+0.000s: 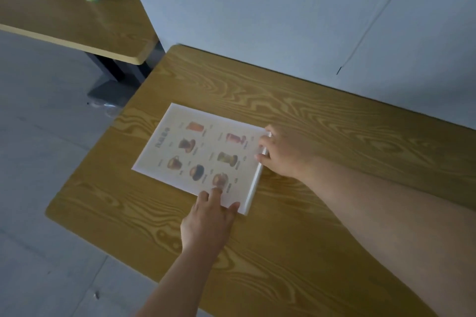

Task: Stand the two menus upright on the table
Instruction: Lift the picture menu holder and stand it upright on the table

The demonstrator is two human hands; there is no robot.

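Observation:
A white menu (185,136) with pictures of drinks and food lies flat on the wooden table (322,123), near its left part. A thick white base strip runs along the menu's right edge. My right hand (286,152) grips that strip at its far end, fingers curled over it. My left hand (208,219) presses on the menu's near corner, fingertips on the printed face and thumb by the strip. Only one menu is visible; I cannot tell whether a second lies under it.
A pale wall (283,8) runs along the table's far edge. A second wooden table (72,23) stands at the upper left with a white cup and a dark object on it. Grey floor (38,188) lies to the left.

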